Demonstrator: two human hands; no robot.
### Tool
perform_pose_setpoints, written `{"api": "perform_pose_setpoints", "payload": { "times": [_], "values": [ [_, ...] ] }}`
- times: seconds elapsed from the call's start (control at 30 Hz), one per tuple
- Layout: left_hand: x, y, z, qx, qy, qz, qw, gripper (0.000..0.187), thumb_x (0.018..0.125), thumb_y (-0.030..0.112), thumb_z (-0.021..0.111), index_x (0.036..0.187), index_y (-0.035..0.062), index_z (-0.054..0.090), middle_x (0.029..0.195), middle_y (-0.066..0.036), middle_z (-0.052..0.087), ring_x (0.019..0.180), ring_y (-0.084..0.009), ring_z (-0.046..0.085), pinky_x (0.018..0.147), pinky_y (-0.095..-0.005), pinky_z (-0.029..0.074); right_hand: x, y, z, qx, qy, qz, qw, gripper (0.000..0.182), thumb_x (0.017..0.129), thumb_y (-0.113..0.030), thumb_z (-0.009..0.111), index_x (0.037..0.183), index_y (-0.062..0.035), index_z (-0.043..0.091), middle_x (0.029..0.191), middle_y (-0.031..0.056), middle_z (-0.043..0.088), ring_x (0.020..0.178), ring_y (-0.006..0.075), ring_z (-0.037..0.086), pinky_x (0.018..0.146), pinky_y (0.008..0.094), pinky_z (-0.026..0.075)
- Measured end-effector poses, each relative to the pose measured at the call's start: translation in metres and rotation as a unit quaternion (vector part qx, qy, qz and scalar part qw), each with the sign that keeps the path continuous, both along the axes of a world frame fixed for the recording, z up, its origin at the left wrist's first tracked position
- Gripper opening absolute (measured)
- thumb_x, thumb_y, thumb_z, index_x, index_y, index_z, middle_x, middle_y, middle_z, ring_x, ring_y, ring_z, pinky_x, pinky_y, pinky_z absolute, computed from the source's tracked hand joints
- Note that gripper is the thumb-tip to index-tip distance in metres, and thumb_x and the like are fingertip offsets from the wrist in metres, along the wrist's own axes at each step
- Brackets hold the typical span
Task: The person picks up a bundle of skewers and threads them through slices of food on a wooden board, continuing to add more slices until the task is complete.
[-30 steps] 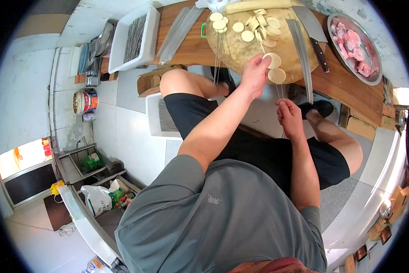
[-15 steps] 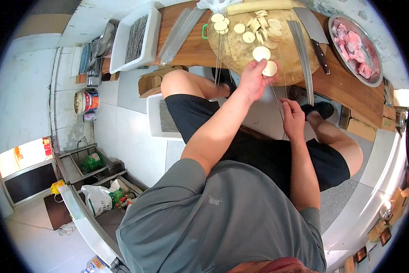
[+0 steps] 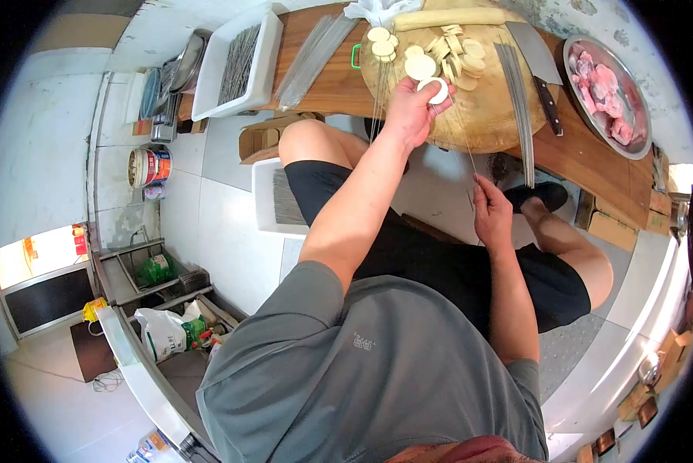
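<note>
My left hand (image 3: 410, 113) is over the near edge of a round wooden chopping board (image 3: 491, 127), its fingers pinched on a pale round slice (image 3: 436, 92). Another pale slice (image 3: 419, 66) overlaps its fingertips. Lower and to the right, my right hand (image 3: 492, 211) has its thumb and fingers closed on a thin metal skewer (image 3: 462, 131), which slants up toward the left hand. More pale slices (image 3: 470, 62) lie in a loose pile on the board, with a small group (image 3: 382, 48) at its left. Behind them rests a long pale roll (image 3: 450, 18).
A cleaver (image 3: 533, 58) and a bundle of skewers (image 3: 516, 108) lie at the board's right. Beyond stands a metal bowl (image 3: 645, 131) of raw meat. Left are bagged skewers (image 3: 311, 62) and a white tub (image 3: 261, 85) of skewers. Another white tub (image 3: 264, 201) sits beside my left knee.
My left hand has moved up and left over the board with the slice. My right hand has shifted slightly down and left, still gripping the skewer.
</note>
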State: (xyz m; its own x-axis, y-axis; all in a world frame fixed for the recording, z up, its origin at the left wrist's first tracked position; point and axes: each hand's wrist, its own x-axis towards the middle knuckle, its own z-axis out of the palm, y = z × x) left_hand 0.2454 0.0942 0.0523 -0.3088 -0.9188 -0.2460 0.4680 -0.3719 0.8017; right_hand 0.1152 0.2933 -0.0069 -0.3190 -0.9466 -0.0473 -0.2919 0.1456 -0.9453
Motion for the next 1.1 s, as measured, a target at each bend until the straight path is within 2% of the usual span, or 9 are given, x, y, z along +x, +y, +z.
{"api": "perform_pose_setpoints", "payload": {
  "times": [0.17, 0.87, 1.1],
  "values": [
    [0.0, -0.006, 0.005, -0.001, 0.0, 0.013, 1.0, 0.029, 0.089, 0.001, 0.055, 0.118, 0.002, 0.048, 0.104, -0.014, 0.062, 0.092, -0.0239, 0.064, 0.074, -0.0339, 0.056, 0.001, 0.001, 0.003, 0.038, -0.012, 0.009, 0.999, 0.023, 0.092, -0.014, 0.057, 0.11, -0.0012, 0.064, 0.097, 0.0169, 0.068, 0.087, 0.0203, 0.066, 0.078, 0.0301, 0.05],
    [-0.002, -0.008, 0.008, -0.016, 0.004, 0.015, 1.0, 0.025, 0.087, 0.0, 0.058, 0.111, 0.0015, 0.054, 0.101, -0.012, 0.063, 0.091, -0.0234, 0.064, 0.074, -0.0334, 0.057, 0.001, 0.001, 0.002, 0.034, -0.013, 0.014, 0.999, 0.022, 0.092, -0.014, 0.057, 0.109, -0.0009, 0.064, 0.092, 0.0169, 0.069, 0.082, 0.0187, 0.067, 0.074, 0.029, 0.05],
    [-0.003, -0.007, 0.01, -0.019, 0.003, 0.012, 1.0, 0.024, 0.087, 0.0, 0.058, 0.111, 0.001, 0.054, 0.102, -0.012, 0.063, 0.09, -0.0232, 0.065, 0.074, -0.0329, 0.056, 0.001, 0.001, 0.004, 0.043, -0.022, 0.016, 0.999, 0.022, 0.092, -0.014, 0.057, 0.109, -0.001, 0.064, 0.08, 0.0127, 0.067, 0.071, 0.0142, 0.062, 0.068, 0.0274, 0.049]
  ]
}}
